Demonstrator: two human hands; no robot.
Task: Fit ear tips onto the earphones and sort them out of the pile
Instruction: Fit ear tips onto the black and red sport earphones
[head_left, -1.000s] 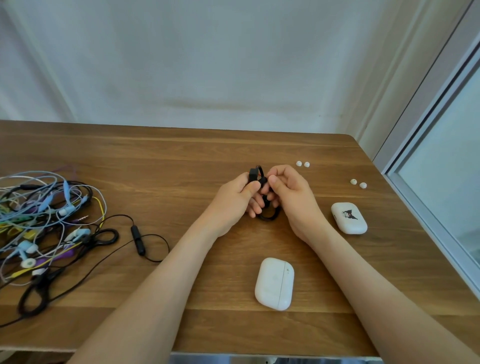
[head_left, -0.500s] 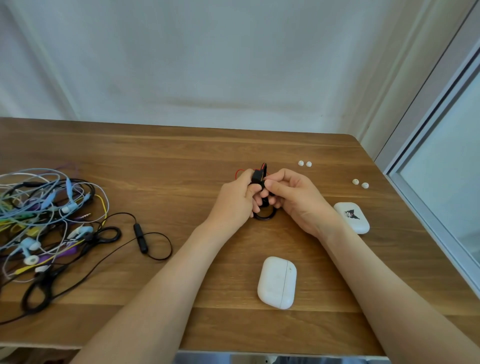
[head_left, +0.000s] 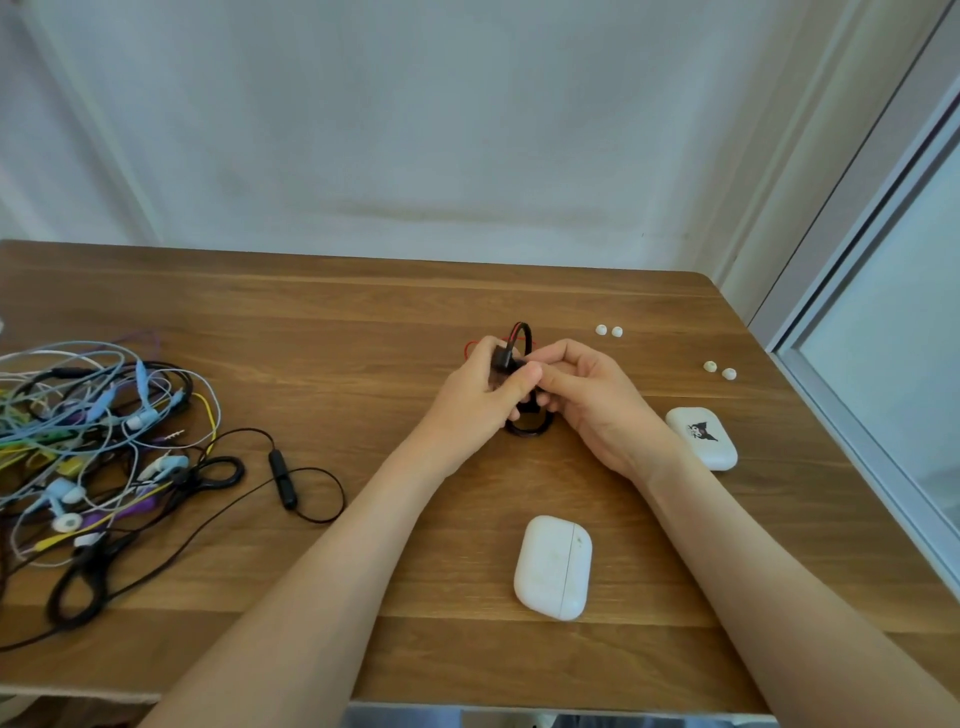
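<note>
Both hands meet at the table's middle around a coiled black and red earphone (head_left: 521, 338). My left hand (head_left: 480, 391) grips its black body with thumb and fingers. My right hand (head_left: 584, 395) pinches the same earphone from the right; a loop of its black cable (head_left: 527, 430) hangs below the fingers onto the wood. Two white ear tips (head_left: 608, 330) lie just beyond my right hand, and another two ear tips (head_left: 719, 369) lie farther right. A tangled pile of coloured earphones (head_left: 88, 447) covers the table's left side.
A plain white earbud case (head_left: 553, 567) lies near the front edge between my forearms. A second white case with a cartoon print (head_left: 702, 437) sits right of my right wrist. A black cable with an inline remote (head_left: 282, 478) trails out of the pile. A window frame (head_left: 852, 332) borders the table's right edge.
Both hands have lifted the black earphone slightly and shifted it; a red strand now shows above my left hand. The cable loop below has shrunk.
</note>
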